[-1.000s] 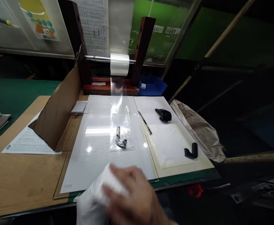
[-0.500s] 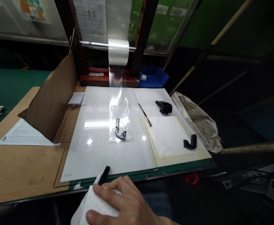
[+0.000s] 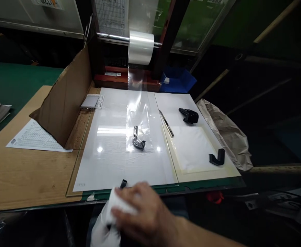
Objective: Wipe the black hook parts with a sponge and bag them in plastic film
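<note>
My right hand (image 3: 145, 209), bare and blurred by motion, is closed on a white cloth (image 3: 105, 219) at the table's front edge. From the top of the cloth sticks the end of a black part (image 3: 124, 183); the rest of it is covered. My left hand cannot be made out apart from the white material. Beyond, a small black bent part (image 3: 139, 142) lies inside a clear plastic film sleeve (image 3: 137, 106) that runs down from a roll (image 3: 141, 48).
On the right half of the table lie a pen-like tool (image 3: 166, 124), a black handle-shaped part (image 3: 189, 116) and an L-shaped black part (image 3: 218, 157). A cardboard panel (image 3: 65, 99) stands at left. A blue bin (image 3: 178, 79) sits at the back, brown wrapping (image 3: 225, 133) at the right edge.
The cloth and my right hand have moved a little to the right in view, with more forearm showing. Less of the black part sticks out. The view has shifted slightly.
</note>
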The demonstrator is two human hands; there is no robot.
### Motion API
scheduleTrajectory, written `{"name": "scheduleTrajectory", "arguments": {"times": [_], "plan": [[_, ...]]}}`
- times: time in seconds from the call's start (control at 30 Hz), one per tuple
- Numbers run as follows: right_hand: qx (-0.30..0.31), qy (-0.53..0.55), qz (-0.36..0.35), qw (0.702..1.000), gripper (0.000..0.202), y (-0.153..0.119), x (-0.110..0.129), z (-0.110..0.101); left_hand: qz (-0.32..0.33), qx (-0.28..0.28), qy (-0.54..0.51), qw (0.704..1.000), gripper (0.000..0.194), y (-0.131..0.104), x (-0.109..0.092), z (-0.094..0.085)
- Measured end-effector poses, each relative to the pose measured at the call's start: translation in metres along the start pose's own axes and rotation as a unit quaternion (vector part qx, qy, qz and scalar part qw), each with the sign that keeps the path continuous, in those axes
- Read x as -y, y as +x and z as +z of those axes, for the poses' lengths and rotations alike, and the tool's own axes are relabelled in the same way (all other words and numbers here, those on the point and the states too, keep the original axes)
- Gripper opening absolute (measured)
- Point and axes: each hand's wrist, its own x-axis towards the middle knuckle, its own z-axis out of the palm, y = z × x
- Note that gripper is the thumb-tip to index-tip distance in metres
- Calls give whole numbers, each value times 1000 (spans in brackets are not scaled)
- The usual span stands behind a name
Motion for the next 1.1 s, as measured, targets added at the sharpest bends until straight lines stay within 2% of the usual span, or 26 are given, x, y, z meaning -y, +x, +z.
{"name": "scheduleTrajectory", "arguments": {"times": [0.1, 0.2, 0.27, 0.33, 0.43, 0.57, 0.67, 0.8, 0.87, 0.9, 0.97, 1.03, 1.1], "plan": [[9, -34, 54, 998, 20, 1, -1, -3, -19, 16, 20, 1000, 40, -1, 7, 0], [31, -6, 18, 999, 20, 2, -1, -5, -29, 15, 17, 999, 40, -2, 10, -1], [30, -16, 47, 998, 20, 4, -2, -6, -25, 20, 23, 999, 41, -1, 9, -1], [31, -32, 78, 996, 20, 5, -2, -7, -17, 29, 22, 999, 41, -1, 7, 0], [60, -3, 53, 997, 21, 5, 0, -9, -8, 27, 2, 1000, 36, -1, 3, 0], [56, -14, 128, 990, 22, 6, 1, -11, -24, 35, 10, 999, 40, -1, -1, 0], [92, 8, 123, 988, 24, 5, -5, -13, -28, 29, 13, 999, 43, 0, -3, -2], [62, -32, 186, 980, 26, 4, -13, -12, -45, 71, 66, 994, 56, 3, -17, -1], [52, -36, 217, 974, 29, 4, -8, -6, -87, 62, 15, 994, 60, 3, -32, 5], [46, -26, 208, 977, 29, 4, -3, -2, -117, 50, -42, 991, 64, 3, -40, 10], [41, 10, 144, 989, 29, 4, 9, 7, -174, 24, -164, 971, 79, 3, -53, 18], [48, 54, 92, 993, 27, 2, 15, 14, -216, 12, -243, 946, 94, 4, -60, 24], [40, 72, 129, 988, 28, 1, 13, 14, -229, 14, -261, 938, 96, 6, -62, 28]]}}
